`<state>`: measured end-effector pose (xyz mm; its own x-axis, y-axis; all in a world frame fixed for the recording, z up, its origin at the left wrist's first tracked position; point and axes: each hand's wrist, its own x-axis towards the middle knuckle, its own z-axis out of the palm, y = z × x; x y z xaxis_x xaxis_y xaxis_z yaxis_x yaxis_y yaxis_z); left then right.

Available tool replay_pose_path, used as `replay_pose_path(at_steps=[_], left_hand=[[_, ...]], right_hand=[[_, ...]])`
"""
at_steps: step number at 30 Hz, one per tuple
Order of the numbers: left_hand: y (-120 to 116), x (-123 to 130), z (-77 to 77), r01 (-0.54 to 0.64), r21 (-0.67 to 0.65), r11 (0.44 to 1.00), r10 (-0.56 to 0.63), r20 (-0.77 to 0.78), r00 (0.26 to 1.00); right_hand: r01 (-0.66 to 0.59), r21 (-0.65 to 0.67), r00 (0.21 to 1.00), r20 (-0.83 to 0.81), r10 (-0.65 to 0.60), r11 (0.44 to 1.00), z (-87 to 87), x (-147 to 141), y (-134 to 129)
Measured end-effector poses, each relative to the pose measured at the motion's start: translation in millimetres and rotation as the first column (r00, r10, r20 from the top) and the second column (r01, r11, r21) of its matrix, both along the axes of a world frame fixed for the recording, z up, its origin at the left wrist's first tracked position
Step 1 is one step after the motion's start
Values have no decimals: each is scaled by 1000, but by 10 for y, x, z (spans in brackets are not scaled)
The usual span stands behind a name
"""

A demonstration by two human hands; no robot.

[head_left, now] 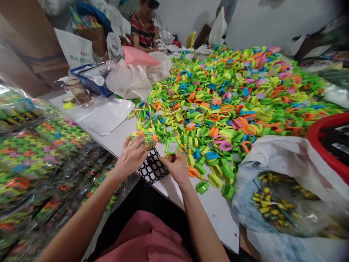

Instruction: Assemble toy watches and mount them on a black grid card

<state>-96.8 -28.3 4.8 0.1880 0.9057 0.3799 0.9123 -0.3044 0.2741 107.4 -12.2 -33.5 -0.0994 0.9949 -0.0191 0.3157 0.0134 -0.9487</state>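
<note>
A green toy watch [172, 146] with a pale square face is pinched in my right hand [177, 166], just above the table's near edge. My left hand [133, 154] lies palm down, fingers stretched over a few green and orange toy watches [148, 137]; what is under the palm is hidden. Between the hands, a black tray with a grid of holes [153, 171] rests at the table edge, its near part bare. Beyond both hands spreads a big heap of toy watches [215, 105] in green, yellow, orange, blue and pink.
Right of me stand a white plastic bag [251, 174] of small yellow pieces and a red-rimmed tub [313, 134]. A jar [77, 91], blue basket [92, 85] and plastic bags [131, 80] sit at the left back. Packed watches [32, 145] fill the left. A person [144, 29] sits opposite.
</note>
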Motion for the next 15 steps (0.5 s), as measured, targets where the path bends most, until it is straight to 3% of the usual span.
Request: replay_pose_path(at_steps=[4, 8, 15], left_hand=[[-41, 21, -208, 22, 18, 1000, -22, -20, 1000], [-17, -6, -235, 60, 48, 997, -60, -10, 998], [-25, 95, -298, 12, 116, 993, -8, -38, 999]], right_hand=[[-145, -93, 989, -28, 143, 985, -229, -422, 143], [-189, -23, 981, -52, 188, 982, -467, -543, 198], [-385, 46, 876, 331, 350, 922, -330, -548, 209]])
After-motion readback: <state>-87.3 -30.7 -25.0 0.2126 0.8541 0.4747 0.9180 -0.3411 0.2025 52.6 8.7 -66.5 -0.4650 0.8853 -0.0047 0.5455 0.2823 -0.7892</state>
